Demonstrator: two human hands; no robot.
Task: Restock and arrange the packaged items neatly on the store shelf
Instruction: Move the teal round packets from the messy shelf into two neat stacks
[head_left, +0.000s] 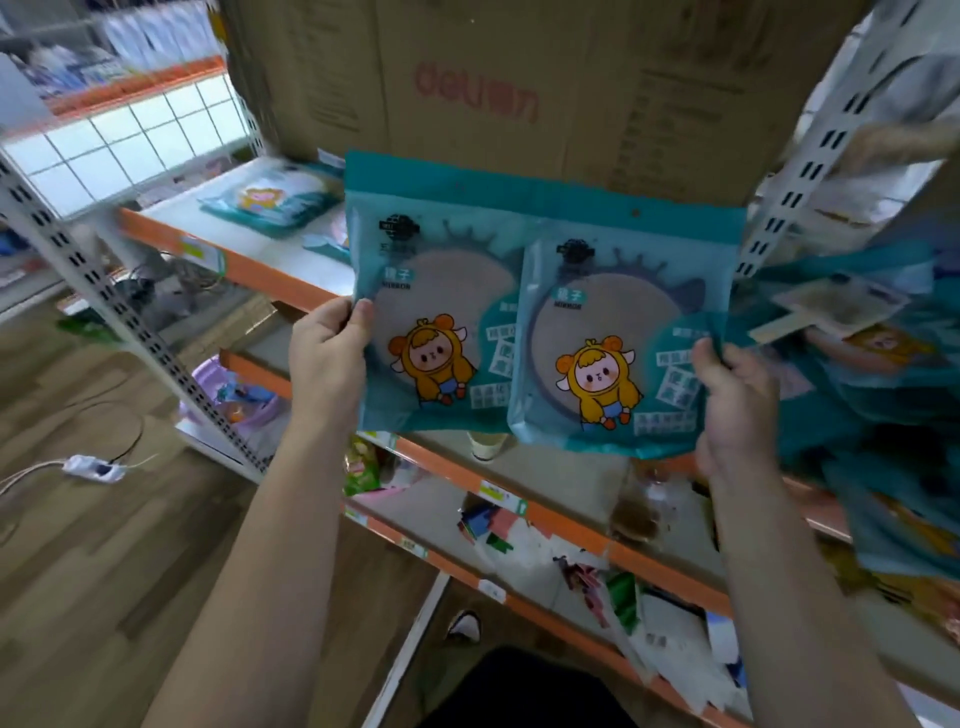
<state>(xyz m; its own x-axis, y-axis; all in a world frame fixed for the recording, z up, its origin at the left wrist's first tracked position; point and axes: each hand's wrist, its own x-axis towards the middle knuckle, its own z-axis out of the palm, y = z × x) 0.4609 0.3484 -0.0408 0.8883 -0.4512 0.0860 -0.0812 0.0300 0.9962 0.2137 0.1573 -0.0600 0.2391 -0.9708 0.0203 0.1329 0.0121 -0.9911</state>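
Note:
Two teal mirror packs with a cartoon child in a yellow hood are held up in front of the shelf. My left hand (328, 358) pinches the left edge of the left pack (431, 291). My right hand (737, 395) grips the right edge of the right pack (623, 332), which overlaps the left one. A similar teal pack (270, 202) lies flat on the top shelf (249, 244) at the left. More teal packs (883, 374) are piled at the right, blurred.
A large brown cardboard box (493, 93) stands on the top shelf behind the packs. Lower orange-edged shelves (561, 519) hold mixed small packets. A slotted white upright (119, 312) runs at the left. A power strip (93, 467) lies on the wooden floor.

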